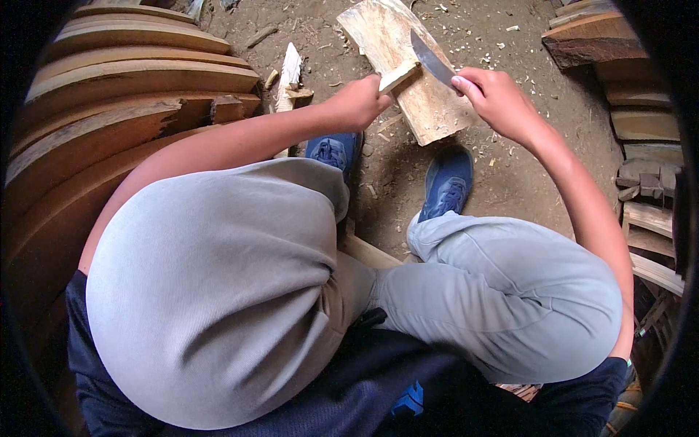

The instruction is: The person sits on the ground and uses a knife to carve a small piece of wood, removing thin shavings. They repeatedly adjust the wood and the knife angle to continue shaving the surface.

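My left hand [362, 103] is closed round one end of a short pale wood stick [400, 76]. The stick's far end lies over a thick wooden block [431, 109] on the ground in front of my feet. In my right hand [495, 103] is a knife [432, 60], its handle mostly hidden by my fingers. The broad grey blade points up and to the left above the block, close to the stick's end. I cannot tell whether the blade touches the wood.
Stacked curved planks [145, 76] rise along the left, and more stacked timber [644, 124] stands on the right. A split pale wood piece [289, 73] lies left of the block. Wood chips are scattered over the dirt floor [510, 175]. My blue shoes [445, 182] flank the block's near end.
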